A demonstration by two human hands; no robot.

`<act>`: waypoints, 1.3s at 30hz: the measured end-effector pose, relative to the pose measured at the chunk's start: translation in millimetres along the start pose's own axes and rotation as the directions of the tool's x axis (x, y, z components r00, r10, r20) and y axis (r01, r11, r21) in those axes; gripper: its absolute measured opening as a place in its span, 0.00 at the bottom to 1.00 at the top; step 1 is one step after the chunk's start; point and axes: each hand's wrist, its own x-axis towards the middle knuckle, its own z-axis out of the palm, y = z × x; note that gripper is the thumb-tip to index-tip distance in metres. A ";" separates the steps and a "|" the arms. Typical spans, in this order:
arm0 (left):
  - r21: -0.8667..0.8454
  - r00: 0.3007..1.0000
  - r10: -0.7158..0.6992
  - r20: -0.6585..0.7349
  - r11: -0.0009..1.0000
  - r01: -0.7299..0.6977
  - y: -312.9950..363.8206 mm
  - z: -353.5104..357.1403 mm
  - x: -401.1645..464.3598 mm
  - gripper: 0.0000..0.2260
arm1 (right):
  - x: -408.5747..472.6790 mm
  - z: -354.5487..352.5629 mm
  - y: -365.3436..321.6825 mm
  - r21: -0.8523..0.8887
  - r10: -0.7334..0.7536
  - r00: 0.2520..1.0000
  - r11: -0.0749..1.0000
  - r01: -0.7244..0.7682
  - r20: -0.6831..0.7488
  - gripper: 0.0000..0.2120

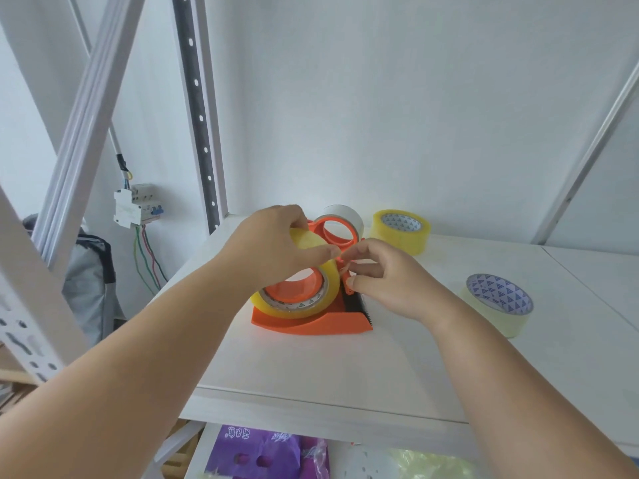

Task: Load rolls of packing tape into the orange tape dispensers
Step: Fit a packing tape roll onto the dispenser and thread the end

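An orange tape dispenser (311,323) lies on the white shelf (311,368), with a yellowish tape roll (311,299) seated on its orange hub. My left hand (276,247) grips the top of that roll, thumb against its side. My right hand (383,278) pinches the small orange roller arm beside the roll, just above the black serrated blade (356,302). Behind them stands a second orange dispenser (337,231) with a roll in it. Two loose rolls lie on the shelf: one at the back (401,231), one at the right (498,305).
A perforated shelf upright (200,112) rises at the back left, with white diagonal braces on both sides. A breaker box with coloured wires (138,205) hangs on the left wall. Purple packaging (262,451) lies on the shelf below.
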 end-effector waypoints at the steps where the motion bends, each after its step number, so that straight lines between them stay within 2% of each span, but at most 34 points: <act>1: 0.032 1.000 0.013 0.020 0.999 -0.014 3.2 -1.6 1.8 0.21 | 0.2 -1.3 -0.1 -0.016 0.019 1.000 1.000 -0.019 -0.001 0.13; 4: 0.177 0.991 0.098 0.090 0.978 -0.113 9.7 -1.3 9.4 0.24 | -0.6 -3.0 -0.8 -0.096 0.046 0.999 0.994 -0.046 -0.003 0.12; 7: 0.280 0.983 0.136 0.124 0.945 -0.166 13.2 2.7 13.2 0.24 | -2.8 -2.0 -3.8 -0.161 -0.006 1.000 0.987 0.009 0.017 0.11; 13: 0.264 0.984 0.125 0.128 0.952 -0.155 10.5 3.2 9.9 0.23 | -7.0 1.0 -0.8 -0.175 -0.041 0.998 0.983 0.047 0.040 0.13; 21: 0.351 0.968 0.151 0.199 0.911 -0.215 21.9 11.1 14.5 0.24 | -11.5 3.5 1.3 -0.145 -0.057 0.998 0.988 0.059 0.016 0.14; 23: 0.330 0.975 0.147 0.166 0.923 -0.196 16.5 8.7 13.3 0.21 | -11.9 2.5 4.3 -0.185 -0.086 0.995 0.980 0.077 -0.043 0.13; 26: 0.198 0.989 0.084 0.119 0.974 -0.107 -0.1 5.0 13.2 0.15 | -13.6 1.1 5.8 -0.226 -0.064 0.993 0.973 0.040 -0.103 0.08; 29: 0.143 0.996 0.005 0.094 0.990 -0.019 -11.7 2.4 13.0 0.15 | -11.9 3.5 3.6 -0.174 -0.034 0.994 0.985 0.015 -0.105 0.05; 34: 0.065 0.991 -0.005 0.135 0.998 -0.004 -5.3 -0.2 11.7 0.08 | -1.9 13.6 1.8 -0.112 0.011 0.993 0.993 -0.024 -0.115 0.05; 39: -0.101 0.991 -0.057 0.122 0.992 0.070 -5.1 -1.7 11.3 0.08 | 0.9 15.0 8.3 -0.005 0.095 0.990 0.995 -0.096 -0.104 0.05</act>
